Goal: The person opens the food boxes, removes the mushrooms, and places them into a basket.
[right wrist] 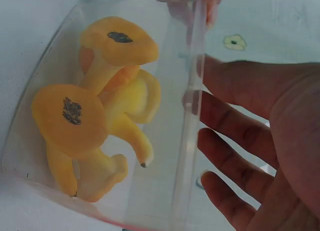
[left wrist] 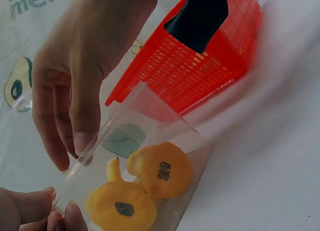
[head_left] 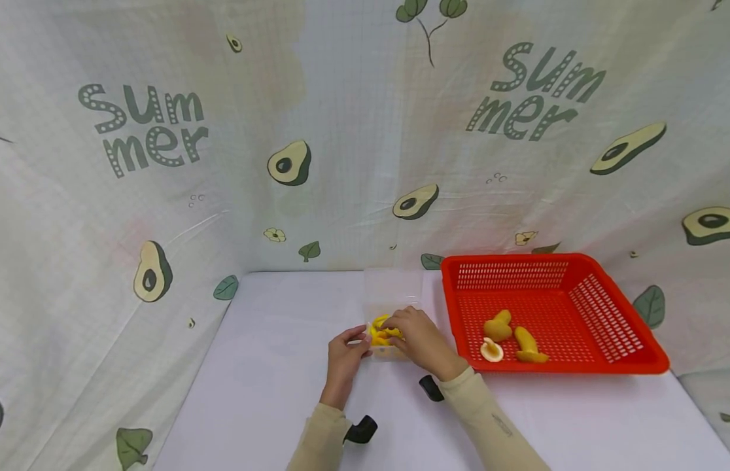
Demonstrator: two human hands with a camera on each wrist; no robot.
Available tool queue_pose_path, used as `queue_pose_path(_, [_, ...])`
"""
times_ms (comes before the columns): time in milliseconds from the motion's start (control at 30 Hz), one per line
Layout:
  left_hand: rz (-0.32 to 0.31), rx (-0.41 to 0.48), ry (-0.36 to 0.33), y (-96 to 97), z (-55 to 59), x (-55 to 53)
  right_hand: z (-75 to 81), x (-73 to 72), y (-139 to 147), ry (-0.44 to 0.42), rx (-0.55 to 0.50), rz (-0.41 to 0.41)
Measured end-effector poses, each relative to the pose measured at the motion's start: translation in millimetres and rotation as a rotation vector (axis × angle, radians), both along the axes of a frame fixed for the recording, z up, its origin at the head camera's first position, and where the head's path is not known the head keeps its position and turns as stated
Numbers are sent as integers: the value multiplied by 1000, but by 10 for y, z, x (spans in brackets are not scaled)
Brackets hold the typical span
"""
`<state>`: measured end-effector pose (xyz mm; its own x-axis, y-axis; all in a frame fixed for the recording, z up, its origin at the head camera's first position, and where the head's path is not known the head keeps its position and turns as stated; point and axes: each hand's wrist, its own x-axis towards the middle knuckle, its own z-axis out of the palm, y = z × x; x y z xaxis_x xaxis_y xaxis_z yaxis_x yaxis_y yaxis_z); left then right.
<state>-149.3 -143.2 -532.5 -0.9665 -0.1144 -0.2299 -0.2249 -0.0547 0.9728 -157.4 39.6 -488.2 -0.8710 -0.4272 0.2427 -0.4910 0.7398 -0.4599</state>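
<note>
A clear plastic box holds several yellow toy mushrooms, two with dark patches on their caps. At its left side, my left hand pinches the rim between thumb and fingers. My right hand hangs over the open top. Its fingers are spread and loosely bent, with the fingertips right at the rim and nothing between them. In the left wrist view, the right hand points down toward the box, and the mushrooms show through its wall.
A red plastic basket stands to the right, holding a yellow-brown mushroom, another one lying on its side and a small whitish mushroom. Behind the box is its transparent raised lid. A printed cloth hangs behind the white table.
</note>
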Motion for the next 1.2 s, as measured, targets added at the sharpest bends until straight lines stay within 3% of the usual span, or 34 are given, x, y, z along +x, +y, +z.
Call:
queue_pose_path(300, [-8,-8,18,7,6,-19,-21,-157,-72,-20,29,70])
queue_pose_path(767, [-2,2,5,17,42,-25,-32,-297,-160,-193,28,82])
queue_pose_path(1033, [-11,5,26,11,47,-5,-69,-296,-167,-219,35,66])
queue_pose_path(1200, [-6,-3,11,-7,18,13,-95,-267,-179,-180,36,63])
